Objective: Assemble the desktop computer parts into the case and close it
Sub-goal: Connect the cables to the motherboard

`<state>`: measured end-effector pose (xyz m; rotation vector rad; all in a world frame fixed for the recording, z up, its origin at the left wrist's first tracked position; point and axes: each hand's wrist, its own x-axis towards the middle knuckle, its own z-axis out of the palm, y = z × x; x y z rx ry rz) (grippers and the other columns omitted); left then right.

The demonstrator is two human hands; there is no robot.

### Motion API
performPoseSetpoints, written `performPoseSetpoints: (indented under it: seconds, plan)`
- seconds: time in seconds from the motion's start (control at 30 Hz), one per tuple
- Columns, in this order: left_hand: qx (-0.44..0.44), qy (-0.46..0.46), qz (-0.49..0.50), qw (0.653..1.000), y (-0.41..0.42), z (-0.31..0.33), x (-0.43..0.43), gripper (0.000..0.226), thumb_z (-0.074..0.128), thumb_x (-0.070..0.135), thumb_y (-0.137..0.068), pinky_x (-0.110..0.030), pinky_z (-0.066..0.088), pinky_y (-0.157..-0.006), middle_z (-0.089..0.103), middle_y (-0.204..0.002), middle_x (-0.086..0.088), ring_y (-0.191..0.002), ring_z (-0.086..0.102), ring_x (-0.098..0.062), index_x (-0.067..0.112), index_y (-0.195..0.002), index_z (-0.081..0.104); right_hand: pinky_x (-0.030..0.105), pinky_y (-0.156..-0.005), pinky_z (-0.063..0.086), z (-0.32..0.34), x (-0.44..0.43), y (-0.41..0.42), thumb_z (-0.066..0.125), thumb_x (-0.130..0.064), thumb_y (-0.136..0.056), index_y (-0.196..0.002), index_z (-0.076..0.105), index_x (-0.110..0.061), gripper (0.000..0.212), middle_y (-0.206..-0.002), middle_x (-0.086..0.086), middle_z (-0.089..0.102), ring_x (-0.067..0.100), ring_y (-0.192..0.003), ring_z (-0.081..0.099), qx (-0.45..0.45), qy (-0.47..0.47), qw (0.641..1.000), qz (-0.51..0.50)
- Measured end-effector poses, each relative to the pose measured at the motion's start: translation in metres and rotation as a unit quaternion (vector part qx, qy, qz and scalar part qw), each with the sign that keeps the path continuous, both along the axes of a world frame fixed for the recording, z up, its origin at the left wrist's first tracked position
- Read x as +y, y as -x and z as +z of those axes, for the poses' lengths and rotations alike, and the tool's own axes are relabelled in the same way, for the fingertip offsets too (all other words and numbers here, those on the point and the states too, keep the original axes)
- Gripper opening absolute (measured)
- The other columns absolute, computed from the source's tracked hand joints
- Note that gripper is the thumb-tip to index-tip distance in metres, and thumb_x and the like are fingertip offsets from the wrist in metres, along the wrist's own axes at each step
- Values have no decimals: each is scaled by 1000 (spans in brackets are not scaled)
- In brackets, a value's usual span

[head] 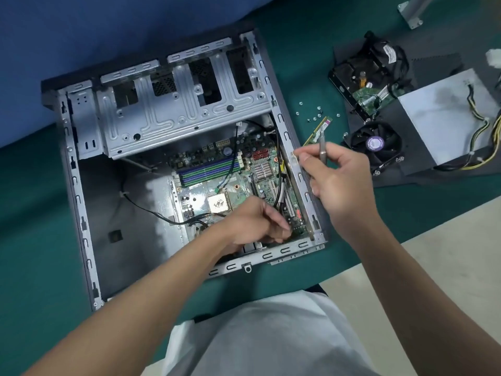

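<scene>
**Both grips at the case's right wall**

The open grey sheet-metal computer case [78, 202] lies on its side on the green-covered bench [32, 240], its side panel off and the green motherboard [238, 185] seated in its floor below the silver drive cage [176, 109].

My left grip [252, 223] reaches into the case at the near right corner of the motherboard. Its fingers are curled downward against the board's edge; I cannot tell whether they hold anything.

My right grip [339, 180] hangs over the case's right wall. It is clamped on a slim silver metal tool [322, 151], which stands nearly upright between the fingers, while the forefinger and thumb stretch toward the top of the wall.

Outside the case on the right, a green memory stick [317, 131] lies on the bench just beyond my right grip, with small silver screws [314, 112] scattered near it. Further right, on a black mat [433, 63], lie a black cooling fan with a purple label [375, 147], a black hard drive [352, 77] and a silver power supply box [439, 118] with yellow and black wires.
</scene>
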<state>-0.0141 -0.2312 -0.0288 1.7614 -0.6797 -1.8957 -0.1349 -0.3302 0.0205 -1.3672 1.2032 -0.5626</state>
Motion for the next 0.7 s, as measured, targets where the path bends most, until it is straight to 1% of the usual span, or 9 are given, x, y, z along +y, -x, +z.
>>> performPoseSetpoints:
  seconds: [0.1, 0.23, 0.33, 0.37, 0.47, 0.5, 0.6, 0.67, 0.7]
  plan:
    - [-3, -12, -48, 999, 9, -8, -10, 11, 69, -5, -83, -10, 48, -55, 69, -59, 7, -55, 63, 1, 5, -78, 72, 19, -39, 24, -2, 0, 1, 64, -14, -89, -83, 72, -23, 13, -47, -12, 46, 7, -41, 29, 0, 7, 1000, 5]
    - [0, -16, -66, 998, 7, -15, -20, 7, 65, -11, -84, -14, 53, -61, 69, -60, 4, -57, 66, -4, -7, -87, 70, 22, -40, 21, -5, 0, 3, 64, -14, -88, -84, 72, -21, 11, -46, -10, 43, 9, -42, 27, -3, 8, 1000, -1]
    - [-42, 4, -75, 996, 5, -13, -23, 10, 64, -12, -85, -12, 50, -56, 68, -59, 5, -54, 64, 1, -13, -94, 69, 23, -42, 22, -7, 1, 4, 63, -13, -88, -85, 73, -18, 11, -46, -11, 43, 9, -43, 28, 0, 13, 1000, -4]
    - [-62, 15, -80, 995, 5, -12, -21, 9, 64, -10, -85, -12, 52, -59, 68, -62, 4, -55, 64, 2, -12, -93, 70, 23, -41, 22, -7, 1, 5, 63, -13, -88, -85, 73, -18, 11, -46, -11, 43, 9, -43, 28, 1, 14, 1000, -5]
    - [-166, 58, -121, 977, 1, -9, -10, 11, 67, -3, -86, -20, 52, -88, 70, -74, 3, -68, 65, 6, 6, -84, 73, 23, -41, 21, -7, 1, 4, 63, -13, -88, -83, 73, -19, 12, -47, -8, 42, 8, -42, 28, 1, 9, 1000, -9]
    - [-199, 69, -131, 969, -3, -9, -6, 13, 68, 0, -86, -21, 51, -90, 70, -77, 4, -72, 65, 5, 11, -82, 73, 22, -40, 21, -6, 1, 4, 63, -13, -88, -84, 73, -18, 12, -47, -7, 41, 8, -42, 27, -1, 5, 1000, -8]
    - [-282, 87, -138, 946, -17, -9, 1, 14, 65, 0, -88, -16, 53, -79, 70, -91, 4, -82, 65, -6, 11, -90, 73, 19, -39, 21, -4, 0, 1, 63, -12, -89, -85, 72, -16, 11, -47, -8, 41, 7, -40, 26, -6, -7, 1000, -7]
    - [-350, 118, -159, 916, -23, -9, 1, 14, 63, 2, -90, -9, 48, -66, 69, -96, 2, -82, 64, -11, 10, -97, 73, 18, -37, 23, -3, 0, 0, 63, -12, -89, -85, 72, -17, 11, -47, -9, 43, 6, -39, 27, -3, -3, 1000, -6]
    - [-367, 132, -166, 906, -24, -10, 0, 14, 62, 4, -91, -10, 46, -65, 69, -96, 1, -81, 64, -13, 9, -99, 72, 17, -37, 24, -3, 0, -1, 63, -12, -89, -85, 72, -16, 11, -47, -11, 43, 5, -39, 28, 0, 3, 1000, -3]
